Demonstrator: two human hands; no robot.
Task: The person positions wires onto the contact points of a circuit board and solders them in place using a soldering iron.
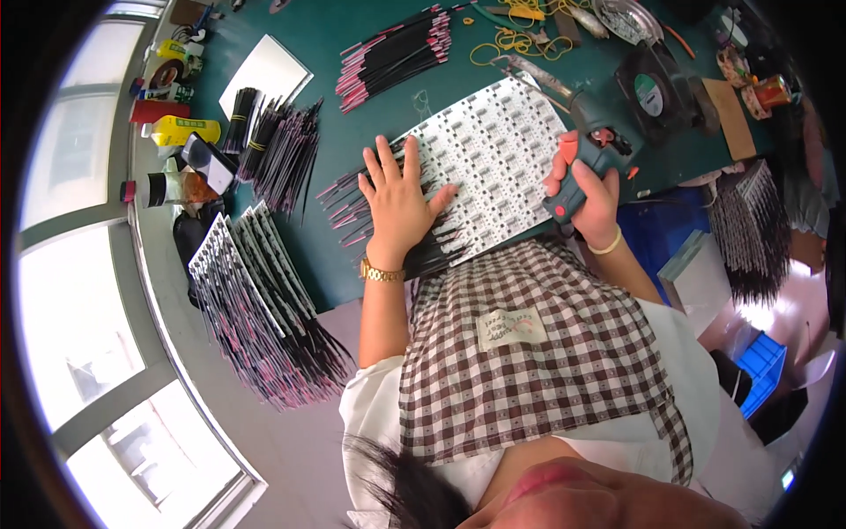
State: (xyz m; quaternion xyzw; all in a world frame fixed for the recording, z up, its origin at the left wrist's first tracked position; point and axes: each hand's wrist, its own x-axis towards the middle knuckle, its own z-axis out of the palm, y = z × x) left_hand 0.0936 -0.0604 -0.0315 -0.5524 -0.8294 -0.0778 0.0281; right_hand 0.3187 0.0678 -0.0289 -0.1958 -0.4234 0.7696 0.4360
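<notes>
A white circuit board panel [493, 154] with rows of small repeated parts lies on the green table in front of me. Along its left edge run black wires [357, 216] with pinkish-red ends. Spread flat over those wires and the panel's left edge is my left hand [398, 198], fingers apart, a gold watch at the wrist. My right hand [592, 189] grips a dark green soldering gun [592, 167] by its handle at the panel's right edge. An orange part shows by my fingers, and the gun's long front points toward the far side of the panel.
Loose black wires [397, 57] lie at the back, bundled wires [280, 150] at the left. Wired panels [256, 291] hang over the left edge, more wired boards [753, 234] at the right. A black solder reel [652, 93], yellow cord [520, 40] and yellow bottle [181, 130] stand around.
</notes>
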